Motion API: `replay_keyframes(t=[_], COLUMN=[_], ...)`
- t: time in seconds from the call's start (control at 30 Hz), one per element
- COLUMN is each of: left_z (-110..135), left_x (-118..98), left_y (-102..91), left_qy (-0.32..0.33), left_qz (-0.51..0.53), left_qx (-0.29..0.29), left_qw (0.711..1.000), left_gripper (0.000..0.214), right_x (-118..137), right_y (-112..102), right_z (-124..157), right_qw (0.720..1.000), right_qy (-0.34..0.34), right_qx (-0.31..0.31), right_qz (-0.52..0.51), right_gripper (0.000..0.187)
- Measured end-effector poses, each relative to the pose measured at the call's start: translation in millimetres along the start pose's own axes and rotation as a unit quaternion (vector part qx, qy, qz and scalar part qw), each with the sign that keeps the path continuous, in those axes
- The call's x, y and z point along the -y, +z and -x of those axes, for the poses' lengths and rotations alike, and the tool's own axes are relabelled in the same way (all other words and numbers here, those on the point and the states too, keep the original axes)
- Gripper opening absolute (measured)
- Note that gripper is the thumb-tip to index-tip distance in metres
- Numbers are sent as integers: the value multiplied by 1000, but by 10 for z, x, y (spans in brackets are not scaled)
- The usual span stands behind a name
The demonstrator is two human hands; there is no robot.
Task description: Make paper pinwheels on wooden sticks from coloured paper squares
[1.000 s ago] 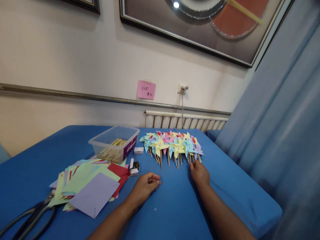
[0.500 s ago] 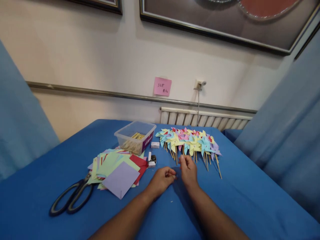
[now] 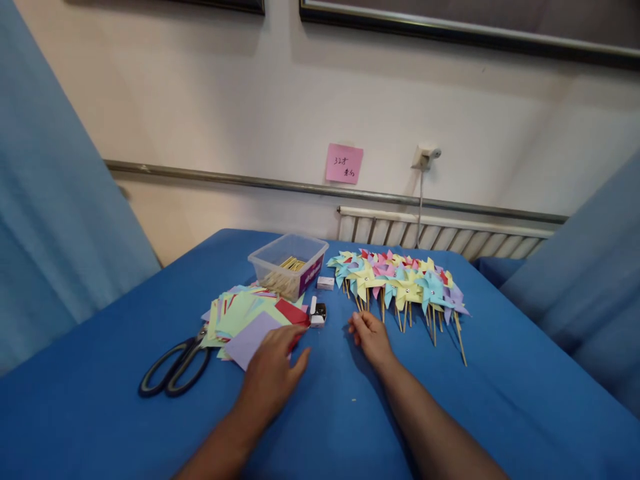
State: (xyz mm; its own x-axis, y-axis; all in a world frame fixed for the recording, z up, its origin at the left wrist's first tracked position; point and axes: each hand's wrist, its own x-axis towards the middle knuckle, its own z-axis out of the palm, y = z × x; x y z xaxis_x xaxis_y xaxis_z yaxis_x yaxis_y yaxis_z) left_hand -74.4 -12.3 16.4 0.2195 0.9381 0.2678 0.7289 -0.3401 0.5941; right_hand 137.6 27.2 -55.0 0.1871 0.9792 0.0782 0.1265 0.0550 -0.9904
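Note:
My left hand [image 3: 273, 370] lies flat and open on the blue table, its fingers over the near edge of a lavender paper square [image 3: 246, 338] on top of a stack of coloured paper squares [image 3: 240, 315]. My right hand [image 3: 370, 337] rests on the cloth with its fingers curled, just in front of the sticks of a row of paper pinwheels [image 3: 400, 283]. I cannot make out anything inside its fingers. Between the two hands sits a small stapler-like tool [image 3: 317, 312].
Large black scissors [image 3: 175, 367] lie left of the paper. A clear plastic tub [image 3: 289, 263] of wooden sticks stands behind the stack, a small white box [image 3: 325, 283] beside it. Blue curtains hang left and right. The blue tablecloth [image 3: 500, 400] covers the table; a radiator runs behind.
My left hand has opened and moved left onto the lavender paper. My right hand drew back left from the right-hand pinwheels towards the middle. The view has shifted left and down.

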Motion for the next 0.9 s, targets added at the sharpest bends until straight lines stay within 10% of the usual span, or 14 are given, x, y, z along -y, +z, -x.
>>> replay_keyframes(t=[0.23,0.67,0.9], left_z=[179,-78,-301], left_x=[507,402,117], left_y=[-262,-501,-504], left_qy=[9,-209,-241], left_qz=[-154,37,249], left_qx=[-7,-145,-273], left_qw=[988,967,897], left_gripper=[39,28,40], right_x=[44,41,101], right_y=[5,-36,-6], right_z=[30,2,36], right_qw=[1000,998,996], right_qy=[-9,3,19], right_qx=[17,59,66], right_qz=[14,-18,-56], right_gripper=[38,30,41])
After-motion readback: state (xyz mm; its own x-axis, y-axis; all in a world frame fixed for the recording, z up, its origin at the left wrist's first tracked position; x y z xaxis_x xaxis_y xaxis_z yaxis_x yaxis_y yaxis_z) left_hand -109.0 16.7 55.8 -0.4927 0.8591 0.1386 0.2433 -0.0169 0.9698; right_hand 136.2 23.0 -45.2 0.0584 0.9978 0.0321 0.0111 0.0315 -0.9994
